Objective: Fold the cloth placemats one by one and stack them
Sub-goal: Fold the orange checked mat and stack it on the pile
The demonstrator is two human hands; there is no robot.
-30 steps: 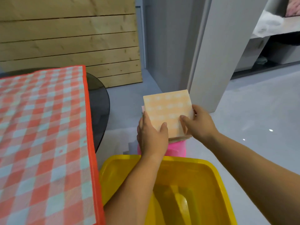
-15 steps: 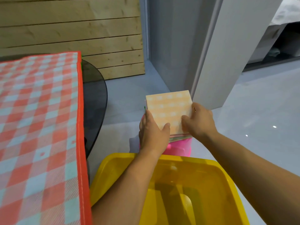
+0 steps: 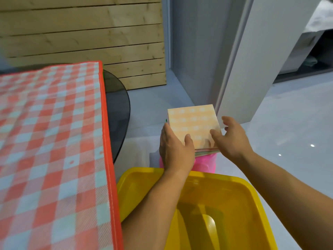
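We see a yellow plastic tub (image 3: 234, 192) filling the lower centre, both forearms reaching over it. Beyond it, at centre frame, a stack of folded placemats (image 3: 193, 126) sits on a pink stool (image 3: 207, 164); the top one is orange-checked, and the count beneath is unclear. The left hand (image 3: 175, 150) grips the stack's left edge, thumb on top. The right hand (image 3: 229, 137) is loosely open, fingertips touching the right edge. One red-checked cloth (image 3: 50, 141) covers a dark round table (image 3: 117, 109) at left. No writing is legible.

Both forearms are bare to the frame edge, no sleeves showing; left hand (image 3: 175, 150) and right hand (image 3: 231, 138) are bare too
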